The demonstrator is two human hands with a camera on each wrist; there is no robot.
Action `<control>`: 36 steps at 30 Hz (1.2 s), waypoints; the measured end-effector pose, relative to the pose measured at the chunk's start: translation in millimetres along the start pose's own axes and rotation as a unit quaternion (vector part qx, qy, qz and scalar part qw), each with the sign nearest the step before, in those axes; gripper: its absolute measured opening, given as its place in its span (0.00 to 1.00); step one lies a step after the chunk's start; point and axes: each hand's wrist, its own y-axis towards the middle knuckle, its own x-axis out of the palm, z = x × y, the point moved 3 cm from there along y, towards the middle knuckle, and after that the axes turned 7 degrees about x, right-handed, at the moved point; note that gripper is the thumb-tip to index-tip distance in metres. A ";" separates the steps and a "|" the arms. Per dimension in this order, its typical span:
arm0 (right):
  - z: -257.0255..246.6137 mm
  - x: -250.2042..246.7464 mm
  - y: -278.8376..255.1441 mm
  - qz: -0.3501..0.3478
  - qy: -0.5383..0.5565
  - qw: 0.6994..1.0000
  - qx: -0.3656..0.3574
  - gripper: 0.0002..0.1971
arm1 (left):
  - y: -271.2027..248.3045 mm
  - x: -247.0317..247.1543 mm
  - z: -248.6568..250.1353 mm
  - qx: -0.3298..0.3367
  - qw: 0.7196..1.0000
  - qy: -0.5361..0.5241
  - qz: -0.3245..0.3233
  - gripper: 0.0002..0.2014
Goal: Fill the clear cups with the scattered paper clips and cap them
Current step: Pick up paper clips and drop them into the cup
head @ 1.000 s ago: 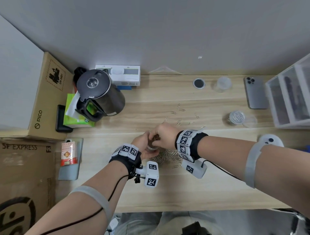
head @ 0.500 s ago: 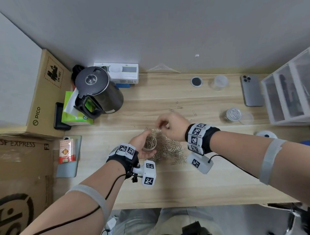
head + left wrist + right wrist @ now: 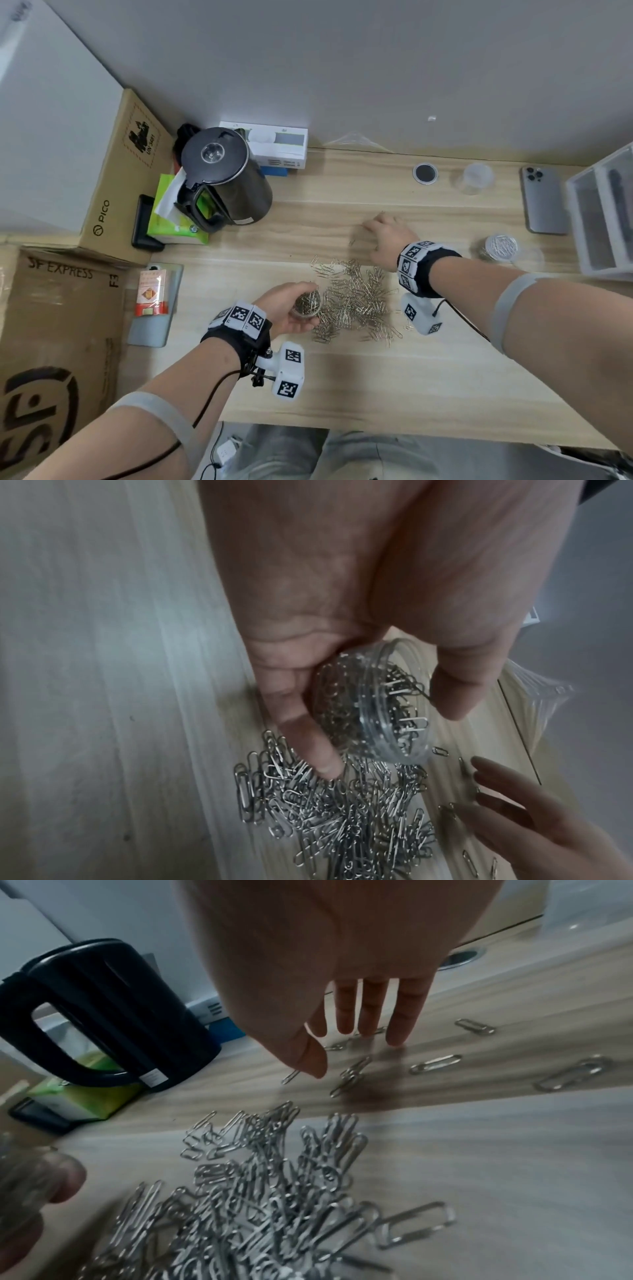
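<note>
My left hand (image 3: 289, 313) (image 3: 342, 669) grips a small clear cup (image 3: 307, 305) (image 3: 377, 710) packed with paper clips, tilted just left of the big pile of clips (image 3: 356, 301) (image 3: 342, 818) (image 3: 257, 1191). My right hand (image 3: 387, 240) (image 3: 342, 1001) reaches beyond the pile with straight, spread fingers over several loose clips (image 3: 435, 1064) and holds nothing. A second clear cup (image 3: 501, 246) full of clips stands at the right, a clear lid (image 3: 529, 257) beside it. An empty clear cup (image 3: 476, 178) stands at the back.
A black kettle (image 3: 222, 178) (image 3: 103, 1015) stands at the back left by a green tissue pack (image 3: 171, 222) and cardboard boxes (image 3: 120, 171). A phone (image 3: 543, 202) and a clear drawer unit (image 3: 603, 212) are at the right. A round cable port (image 3: 424, 173) sits in the wooden desk (image 3: 376, 377).
My right hand has left the cup and moved away to the back right, opening over the loose clips. My left hand with the cup has drawn slightly left of the pile.
</note>
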 end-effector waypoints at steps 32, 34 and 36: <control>-9.6 17.6 -21.4 -0.031 0.002 0.998 -0.049 0.17 | 14.2 5.5 14.0 0.021 0.999 -0.005 0.047 0.22; -16.2 25.3 -30.2 -0.058 0.019 0.996 -0.065 0.15 | 15.7 8.9 19.3 0.024 0.998 0.002 0.051 0.19; -15.8 23.3 -33.9 -0.052 0.041 0.996 -0.063 0.15 | 16.4 11.8 24.9 0.030 0.998 0.005 0.052 0.16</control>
